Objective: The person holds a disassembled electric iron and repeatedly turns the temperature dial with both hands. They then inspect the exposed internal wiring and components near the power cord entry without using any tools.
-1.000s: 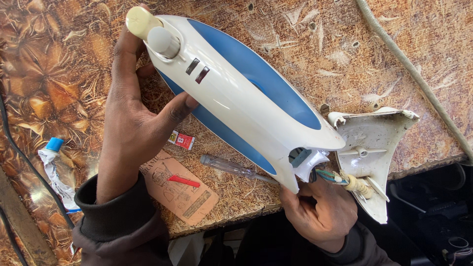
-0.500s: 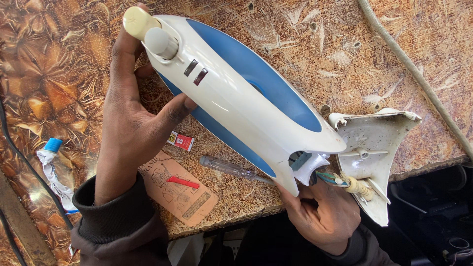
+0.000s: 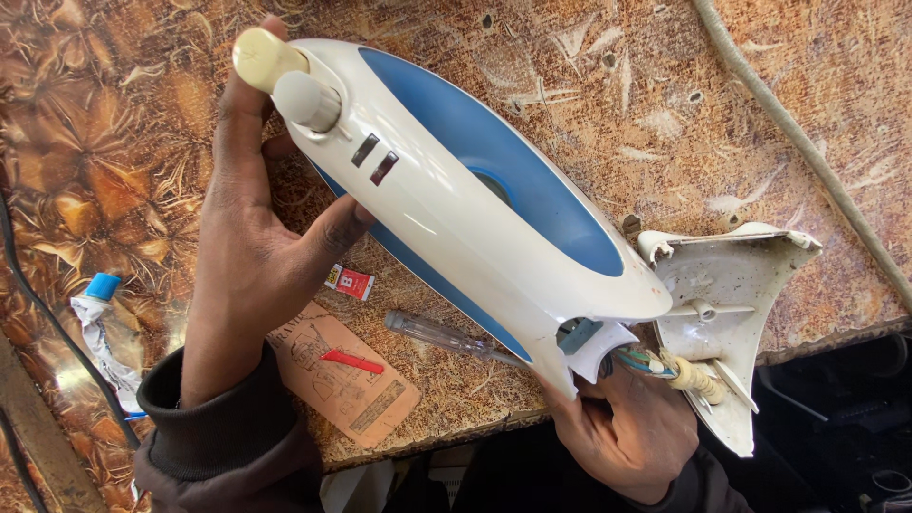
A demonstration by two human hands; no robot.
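Head view: almost nothing has shifted since a second ago. The left hand [image 3: 252, 256] still cups the white-and-blue iron body [image 3: 456, 190] at frame centre above the worktop [image 3: 114, 114]; the right hand [image 3: 622, 418] keeps gripping its rear end, lower right.

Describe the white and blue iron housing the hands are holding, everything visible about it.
The iron housing is glossy white plastic with a blue inset panel, a cream knob and round dial at its nose, and two dark slots. It lies tilted diagonally above the table. The left hand grips the nose; the right hand supports the open rear, where coloured wires emerge.
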